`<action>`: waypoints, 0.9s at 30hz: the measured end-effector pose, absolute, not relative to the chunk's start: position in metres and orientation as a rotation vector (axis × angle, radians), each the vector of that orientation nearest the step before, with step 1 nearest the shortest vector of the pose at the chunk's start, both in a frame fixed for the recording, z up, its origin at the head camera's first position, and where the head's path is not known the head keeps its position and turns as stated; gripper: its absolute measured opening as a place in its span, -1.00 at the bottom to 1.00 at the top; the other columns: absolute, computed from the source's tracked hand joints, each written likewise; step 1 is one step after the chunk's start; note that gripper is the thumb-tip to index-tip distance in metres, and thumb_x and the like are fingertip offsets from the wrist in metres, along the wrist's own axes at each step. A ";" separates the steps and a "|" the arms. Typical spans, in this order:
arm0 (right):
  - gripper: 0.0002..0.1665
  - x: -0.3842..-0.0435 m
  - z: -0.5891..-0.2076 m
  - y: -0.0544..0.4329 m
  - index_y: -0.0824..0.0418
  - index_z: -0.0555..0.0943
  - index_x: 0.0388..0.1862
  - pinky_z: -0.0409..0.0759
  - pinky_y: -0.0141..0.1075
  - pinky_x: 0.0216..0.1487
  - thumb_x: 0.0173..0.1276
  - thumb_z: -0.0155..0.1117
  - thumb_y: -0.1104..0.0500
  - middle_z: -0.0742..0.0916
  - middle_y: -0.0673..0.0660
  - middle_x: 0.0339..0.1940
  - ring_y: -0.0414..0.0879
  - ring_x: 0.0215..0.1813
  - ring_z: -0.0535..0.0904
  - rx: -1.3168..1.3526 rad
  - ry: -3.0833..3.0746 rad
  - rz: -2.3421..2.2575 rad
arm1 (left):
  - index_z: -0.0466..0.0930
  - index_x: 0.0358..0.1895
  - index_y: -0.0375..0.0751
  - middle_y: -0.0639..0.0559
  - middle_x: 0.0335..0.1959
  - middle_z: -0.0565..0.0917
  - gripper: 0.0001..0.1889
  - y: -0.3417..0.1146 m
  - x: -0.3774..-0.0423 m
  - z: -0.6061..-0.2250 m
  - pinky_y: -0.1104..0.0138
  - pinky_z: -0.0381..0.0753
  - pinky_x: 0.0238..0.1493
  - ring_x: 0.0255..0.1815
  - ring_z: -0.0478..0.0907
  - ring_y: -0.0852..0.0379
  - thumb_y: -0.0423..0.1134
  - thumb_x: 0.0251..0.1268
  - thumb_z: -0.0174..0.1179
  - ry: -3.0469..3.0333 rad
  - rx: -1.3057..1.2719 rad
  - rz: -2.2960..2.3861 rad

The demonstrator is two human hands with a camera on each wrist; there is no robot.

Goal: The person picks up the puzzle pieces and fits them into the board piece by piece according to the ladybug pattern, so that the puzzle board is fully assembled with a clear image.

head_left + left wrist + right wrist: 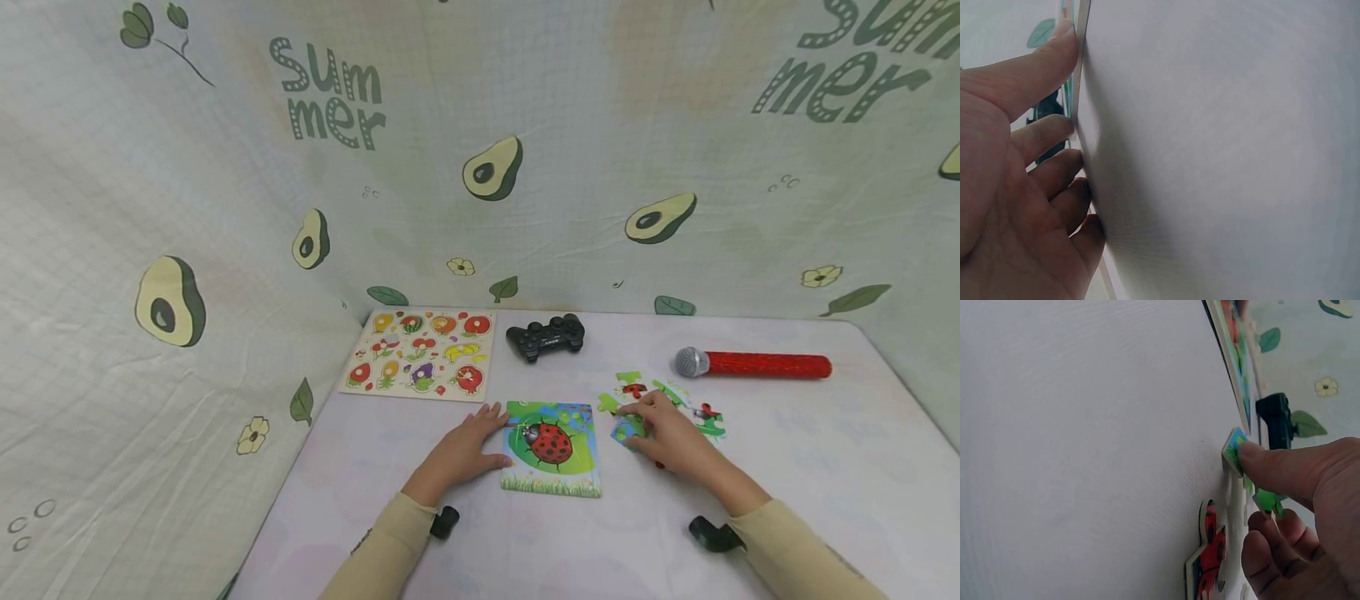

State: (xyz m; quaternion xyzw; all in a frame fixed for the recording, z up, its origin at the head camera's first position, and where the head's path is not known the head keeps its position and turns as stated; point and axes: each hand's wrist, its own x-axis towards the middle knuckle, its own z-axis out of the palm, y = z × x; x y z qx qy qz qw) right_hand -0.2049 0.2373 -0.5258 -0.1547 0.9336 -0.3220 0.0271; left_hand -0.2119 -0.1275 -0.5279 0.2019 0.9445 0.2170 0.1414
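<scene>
Near the middle of the counter [555, 550], steadied the square, green ladybird board [551, 448] with the left hand [465, 446], fingers apart and touching its left edge, presumably against sliding. To the right, held one small blue-and-green jigsaw piece [1232, 450] clamped between the thumb and fingers of the right hand [678, 442], probably for fine control, beside loose, brightly printed jigsaw pieces [633, 389]. Had the pale rectangular fruit board [438, 367], black game controller [547, 338] and red-handled, silver-headed microphone [757, 364] farther back, likely out of the way. Counted two boards, one controller, one microphone; could not count the overlapping loose pieces.
</scene>
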 end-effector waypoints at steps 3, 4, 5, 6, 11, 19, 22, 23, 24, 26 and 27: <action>-0.55 -0.204 -0.523 0.238 0.17 0.67 0.19 0.41 -0.37 -0.51 0.31 0.45 0.27 0.47 0.11 -0.15 -0.14 -0.38 0.37 -0.461 2.884 -1.023 | 0.32 0.55 -0.02 0.02 0.62 0.20 -0.17 -0.127 -0.212 -0.527 0.06 0.13 0.59 0.65 0.01 0.03 0.08 0.24 0.42 2.726 0.580 0.625; -0.58 -0.204 -0.523 0.238 0.17 0.68 0.17 0.42 -0.37 -0.50 0.33 0.44 0.28 0.48 0.09 -0.16 -0.15 -0.38 0.37 -0.461 2.885 -1.032 | 0.32 0.55 -0.01 0.02 0.62 0.20 -0.17 -0.127 -0.212 -0.527 0.06 0.12 0.59 0.65 0.01 0.03 0.08 0.24 0.42 2.726 0.578 0.622; -0.60 -0.204 -0.522 0.239 0.16 0.69 0.15 0.43 -0.37 -0.49 0.33 0.43 0.29 0.51 0.08 -0.16 -0.16 -0.37 0.38 -0.466 2.888 -1.039 | 0.32 0.55 -0.02 0.02 0.62 0.20 -0.17 -0.127 -0.212 -0.527 0.07 0.12 0.59 0.65 0.01 0.03 0.08 0.24 0.42 2.726 0.578 0.621; -0.63 -0.204 -0.522 0.239 0.15 0.69 0.13 0.43 -0.37 -0.49 0.34 0.42 0.29 0.55 0.07 -0.15 -0.16 -0.37 0.39 -0.471 2.889 -1.044 | 0.32 0.55 -0.02 0.02 0.61 0.21 -0.17 -0.127 -0.212 -0.527 0.07 0.12 0.59 0.65 0.01 0.03 0.08 0.24 0.42 2.727 0.578 0.619; -0.70 -0.206 -0.520 0.239 0.16 0.61 0.04 0.55 -0.33 -0.28 0.35 0.41 0.28 0.72 0.08 -0.06 -0.10 -0.20 0.54 -0.446 2.844 -1.095 | 0.31 0.56 -0.02 0.02 0.61 0.21 -0.16 -0.127 -0.213 -0.528 0.08 0.11 0.60 0.65 0.02 0.03 0.07 0.24 0.42 2.728 0.580 0.615; -0.55 -0.206 -0.520 0.242 0.13 0.61 0.25 0.58 -0.18 -0.13 0.39 0.35 0.31 0.70 0.16 0.05 -0.01 -0.06 0.54 -0.524 2.854 -1.137 | 0.31 0.56 -0.02 0.02 0.61 0.21 -0.16 -0.127 -0.213 -0.528 0.07 0.11 0.60 0.65 0.02 0.02 0.08 0.24 0.42 2.727 0.576 0.613; -0.56 -0.206 -0.521 0.243 0.10 0.66 0.22 0.57 -0.11 -0.06 0.39 0.34 0.33 0.70 0.16 0.14 -0.01 -0.02 0.53 -0.584 2.894 -1.120 | 0.31 0.56 -0.02 0.02 0.61 0.21 -0.16 -0.126 -0.213 -0.528 0.09 0.09 0.60 0.65 0.01 0.03 0.08 0.24 0.42 2.725 0.579 0.611; -0.58 -0.206 -0.521 0.243 0.08 0.67 0.20 0.57 -0.11 -0.03 0.39 0.35 0.34 0.70 0.15 0.13 -0.02 0.01 0.54 -0.588 2.903 -1.122 | 0.31 0.56 -0.02 0.03 0.61 0.20 -0.16 -0.126 -0.213 -0.528 0.09 0.09 0.61 0.65 0.01 0.03 0.07 0.24 0.42 2.724 0.579 0.613; -0.59 -0.206 -0.522 0.242 0.08 0.68 0.18 0.57 -0.12 -0.04 0.38 0.35 0.34 0.71 0.14 0.12 -0.03 -0.01 0.53 -0.584 2.904 -1.132 | 0.31 0.56 -0.02 0.02 0.61 0.21 -0.16 -0.126 -0.214 -0.528 0.09 0.09 0.60 0.65 0.02 0.02 0.07 0.24 0.43 2.725 0.582 0.611; -0.61 -0.206 -0.522 0.242 0.07 0.67 0.15 0.57 -0.20 -0.13 0.38 0.36 0.33 0.72 0.10 0.06 -0.07 -0.10 0.53 -0.559 2.901 -1.164 | 0.30 0.56 -0.01 0.03 0.61 0.21 -0.16 -0.126 -0.214 -0.528 0.10 0.08 0.61 0.65 0.01 0.03 0.07 0.24 0.43 2.722 0.582 0.609; -0.62 -0.206 -0.522 0.242 0.06 0.66 0.14 0.58 -0.24 -0.18 0.38 0.37 0.32 0.73 0.08 0.01 -0.10 -0.16 0.54 -0.540 2.897 -1.180 | 0.30 0.56 -0.01 0.03 0.61 0.21 -0.16 -0.126 -0.214 -0.527 0.10 0.08 0.61 0.65 0.01 0.03 0.07 0.24 0.43 2.721 0.582 0.606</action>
